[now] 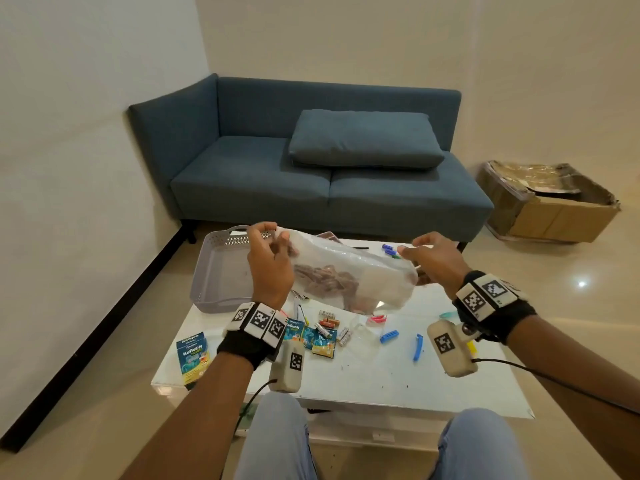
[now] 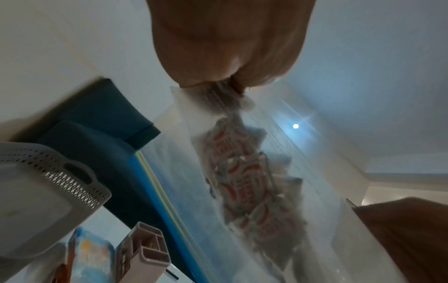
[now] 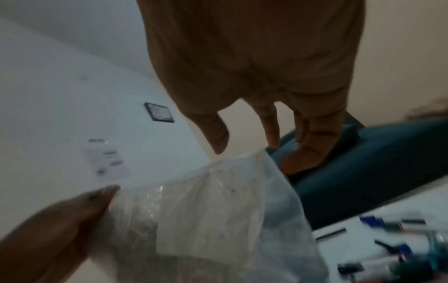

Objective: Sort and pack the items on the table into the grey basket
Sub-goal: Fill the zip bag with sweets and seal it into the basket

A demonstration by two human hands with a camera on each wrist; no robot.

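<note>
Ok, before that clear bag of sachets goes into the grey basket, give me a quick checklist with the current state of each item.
1. Left hand grips one end of the clear bag: ok, fingers pinch the edge.
2. Right hand holds the other end: cannot tell; its fingers look loosely spread at the bag's edge.
3. Bag sealed: cannot tell; the closure is blurred.
4. Sachets inside the bag: ok, bunched near the middle.
5. Grey basket has room: ok, its visible floor is bare.
6. Table sorted: not ok; batteries, blue clips and packets lie loose.
</note>
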